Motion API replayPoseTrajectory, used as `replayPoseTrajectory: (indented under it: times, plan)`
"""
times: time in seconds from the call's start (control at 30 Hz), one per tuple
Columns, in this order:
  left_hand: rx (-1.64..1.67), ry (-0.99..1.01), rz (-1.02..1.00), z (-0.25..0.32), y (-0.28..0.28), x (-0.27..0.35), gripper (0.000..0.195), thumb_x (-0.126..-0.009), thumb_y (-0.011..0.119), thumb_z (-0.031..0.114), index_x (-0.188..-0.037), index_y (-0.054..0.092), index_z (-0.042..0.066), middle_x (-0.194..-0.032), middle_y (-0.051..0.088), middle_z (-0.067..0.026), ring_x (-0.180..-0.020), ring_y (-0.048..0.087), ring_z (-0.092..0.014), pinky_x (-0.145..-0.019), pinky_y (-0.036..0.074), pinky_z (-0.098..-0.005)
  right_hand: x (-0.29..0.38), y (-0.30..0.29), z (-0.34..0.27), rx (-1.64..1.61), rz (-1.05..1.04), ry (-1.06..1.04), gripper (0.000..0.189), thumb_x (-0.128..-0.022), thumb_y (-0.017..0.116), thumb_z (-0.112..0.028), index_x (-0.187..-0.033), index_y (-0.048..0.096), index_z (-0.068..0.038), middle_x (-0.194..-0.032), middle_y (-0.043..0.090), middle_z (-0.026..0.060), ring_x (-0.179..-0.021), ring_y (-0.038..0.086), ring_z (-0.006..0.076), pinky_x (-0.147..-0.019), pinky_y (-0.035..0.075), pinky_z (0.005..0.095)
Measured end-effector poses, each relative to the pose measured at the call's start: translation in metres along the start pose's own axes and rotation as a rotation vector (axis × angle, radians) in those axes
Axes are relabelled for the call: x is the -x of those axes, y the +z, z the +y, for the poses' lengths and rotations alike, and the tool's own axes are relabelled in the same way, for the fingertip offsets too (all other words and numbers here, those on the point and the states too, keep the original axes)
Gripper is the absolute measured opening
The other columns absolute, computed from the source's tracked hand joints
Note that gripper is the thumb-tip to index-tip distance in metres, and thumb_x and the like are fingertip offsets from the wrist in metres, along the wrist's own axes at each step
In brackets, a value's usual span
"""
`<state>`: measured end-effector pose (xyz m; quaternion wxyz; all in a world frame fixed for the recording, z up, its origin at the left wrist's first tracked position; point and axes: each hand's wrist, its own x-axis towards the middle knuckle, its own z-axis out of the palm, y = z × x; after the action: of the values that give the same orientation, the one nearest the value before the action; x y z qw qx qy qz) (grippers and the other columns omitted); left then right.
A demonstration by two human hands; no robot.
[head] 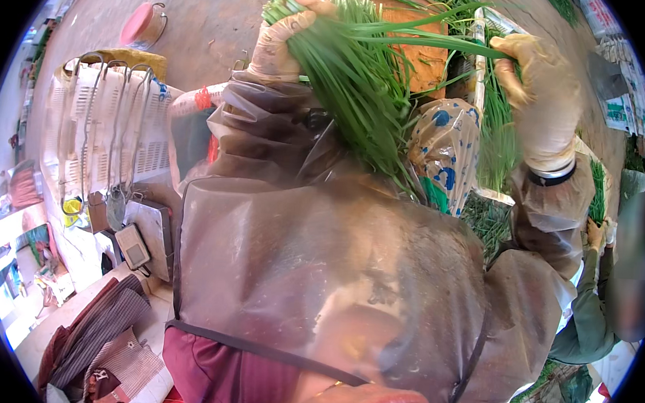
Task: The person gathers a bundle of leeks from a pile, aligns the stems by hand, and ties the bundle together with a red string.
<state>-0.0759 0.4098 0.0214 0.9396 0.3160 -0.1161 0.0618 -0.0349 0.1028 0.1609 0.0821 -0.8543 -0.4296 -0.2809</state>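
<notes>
My left hand (284, 35), in a thin pale glove, is closed around the pale cut ends of a bunch of long green leafy stalks, likely Chinese chives (350, 82). The leaves hang down to the right over my transparent plastic apron. My right hand (536, 87), gloved too and partly blurred, pinches the tips of a few long leaves (429, 40) that stretch across from the bunch. More cut stalks (360, 9) lie behind the bunch, beside an orange-brown board (418, 48). Under my right hand stands a white crate (478, 62) with more green leaves in it.
White plastic crates (113, 130) with metal handles stand at the left, near a pink-topped round stool (137, 25). A spotted plastic covering (445, 148) lies below the board. At the far right another person (584, 319) handles green stalks. Folded cloths (97, 332) lie at lower left.
</notes>
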Motion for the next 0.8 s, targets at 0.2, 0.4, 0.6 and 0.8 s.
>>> replayPoseTrajectory:
  times: [0.2,0.4,0.6,0.8]
  plan:
    - [0.084,-0.018,-0.011,-0.005,-0.005,0.013,0.026,-0.077,0.068,0.010,-0.100,0.058,0.013,-0.102,0.057,-0.0024,-0.110,0.052,-0.024,-0.102,0.040,-0.0429,-0.022,-0.003,0.024,-0.006,0.078,-0.184,0.023,-0.074,0.069,-0.002,-0.096,0.069,-0.009,-0.101,0.068,0.0068,-0.091,0.064,0.0264,-0.081,0.050,0.0353]
    - [0.164,-0.061,-0.046,-0.017,-0.022,0.016,0.026,-0.083,0.065,0.008,-0.108,0.061,0.011,-0.113,0.063,-0.0107,-0.104,0.060,-0.026,-0.091,0.051,-0.0441,-0.050,0.014,0.040,0.062,0.059,-0.284,0.027,-0.073,0.068,0.001,-0.099,0.070,-0.008,-0.104,0.068,0.0078,-0.096,0.063,0.0272,-0.084,0.049,0.0359]
    - [0.039,-0.119,0.166,-0.014,-0.032,0.031,0.027,-0.080,0.063,0.009,-0.107,0.060,0.008,-0.109,0.064,-0.0116,-0.095,0.061,-0.025,-0.087,0.051,-0.0406,-0.073,0.049,0.054,-0.023,0.059,-0.328,0.026,-0.073,0.067,0.001,-0.099,0.069,-0.005,-0.104,0.068,0.0076,-0.098,0.063,0.0264,-0.088,0.049,0.0355]
    - [-0.024,-0.075,0.259,-0.015,-0.051,0.033,0.029,-0.079,0.066,0.012,-0.106,0.058,0.007,-0.104,0.062,-0.0090,-0.089,0.062,-0.025,-0.082,0.054,-0.0394,-0.063,0.102,0.071,-0.415,-0.351,-0.119,0.029,-0.080,0.069,-0.005,-0.108,0.068,-0.007,-0.110,0.067,0.0068,-0.101,0.062,0.0212,-0.089,0.048,0.0313]
